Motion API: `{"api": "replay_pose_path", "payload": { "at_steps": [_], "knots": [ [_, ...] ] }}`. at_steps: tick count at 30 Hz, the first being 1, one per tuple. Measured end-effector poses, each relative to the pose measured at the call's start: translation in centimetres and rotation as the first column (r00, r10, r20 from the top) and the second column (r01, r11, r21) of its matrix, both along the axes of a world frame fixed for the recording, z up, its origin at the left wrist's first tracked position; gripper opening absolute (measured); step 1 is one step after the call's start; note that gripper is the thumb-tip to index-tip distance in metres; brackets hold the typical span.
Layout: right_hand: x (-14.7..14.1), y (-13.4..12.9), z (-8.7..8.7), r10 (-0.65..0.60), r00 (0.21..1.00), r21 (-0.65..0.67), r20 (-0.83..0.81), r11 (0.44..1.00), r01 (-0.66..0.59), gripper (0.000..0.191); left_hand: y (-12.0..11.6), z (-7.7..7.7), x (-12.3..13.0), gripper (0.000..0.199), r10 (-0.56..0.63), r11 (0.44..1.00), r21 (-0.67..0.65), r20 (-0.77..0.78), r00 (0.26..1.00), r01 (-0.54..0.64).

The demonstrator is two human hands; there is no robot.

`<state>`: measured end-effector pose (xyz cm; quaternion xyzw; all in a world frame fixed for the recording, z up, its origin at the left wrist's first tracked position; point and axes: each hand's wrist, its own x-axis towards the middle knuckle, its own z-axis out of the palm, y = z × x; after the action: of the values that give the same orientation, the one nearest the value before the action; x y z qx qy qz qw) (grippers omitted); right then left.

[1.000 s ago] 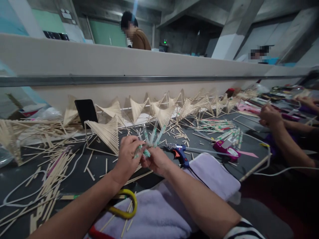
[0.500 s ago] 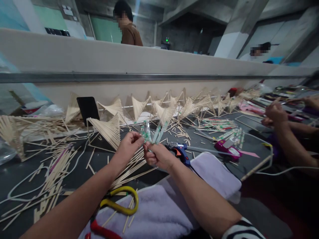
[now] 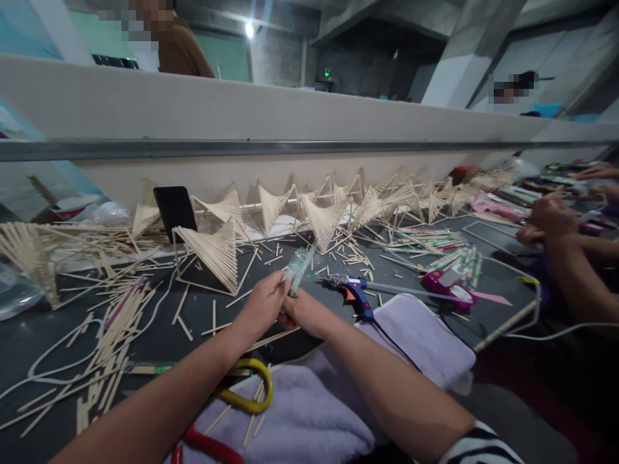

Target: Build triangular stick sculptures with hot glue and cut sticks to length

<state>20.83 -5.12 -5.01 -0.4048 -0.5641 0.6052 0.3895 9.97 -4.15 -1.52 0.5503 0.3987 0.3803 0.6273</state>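
Evidently gripping clear, green-printed plastic strips [image 3: 300,265] in curled fingers of left hand [image 3: 265,299] and right hand [image 3: 307,312], above the dark-grey bench [image 3: 167,341]. Pointing them lengthwise from fingertips toward its far edge, about equally near both.

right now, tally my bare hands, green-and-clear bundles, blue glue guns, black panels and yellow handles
Left hand and right hand: 2
Green-and-clear bundle: 1
Blue glue gun: 1
Black panel: 1
Yellow handle: 1
Total: 6
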Motion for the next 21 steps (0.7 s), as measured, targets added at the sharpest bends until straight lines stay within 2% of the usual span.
{"api": "replay_pose_path", "payload": {
  "at_steps": [3,5,8,10,12,15,18,21],
  "knots": [
    [-0.3,-0.4,0.5,0.051,0.995,-0.039,-0.089,0.998,-0.055,0.033,1.0,-0.1,-0.6,0.032,-0.009,0.999,-0.047,0.028,1.000,0.011],
    [-0.3,-0.5,0.9,0.075,0.976,-0.086,-0.204,0.992,-0.095,0.035,1.7,-0.1,-0.9,0.028,0.028,0.997,-0.077,0.122,0.992,-0.019],
    [0.1,-0.5,1.2,0.126,0.928,-0.177,-0.351,0.964,-0.198,0.033,2.4,-0.3,-1.1,0.020,0.021,0.996,-0.086,0.230,0.973,-0.001],
    [0.5,-0.2,1.2,0.186,0.879,-0.232,-0.439,0.922,-0.311,0.028,2.5,-0.3,-1.1,0.017,0.021,0.998,-0.069,0.233,0.972,-0.005],
    [0.9,0.1,1.2,0.236,0.820,-0.286,-0.521,0.857,-0.429,0.024,2.2,-0.3,-1.1,0.018,0.011,0.998,-0.063,0.226,0.974,0.003],
    [1.5,0.5,1.2,0.270,0.751,-0.332,-0.603,0.771,-0.544,0.024,1.6,0.1,-1.0,0.025,-0.069,0.990,-0.101,0.249,0.966,0.097],
    [1.8,0.6,1.2,0.275,0.718,-0.326,-0.639,0.748,-0.578,0.024,1.0,0.4,-0.8,0.030,-0.169,0.977,-0.080,0.280,0.945,0.198],
    [1.7,0.6,1.2,0.275,0.726,-0.356,-0.630,0.729,-0.585,0.032,1.0,0.1,-0.6,0.027,-0.150,0.982,-0.070,0.259,0.954,0.174]
  ]
}}
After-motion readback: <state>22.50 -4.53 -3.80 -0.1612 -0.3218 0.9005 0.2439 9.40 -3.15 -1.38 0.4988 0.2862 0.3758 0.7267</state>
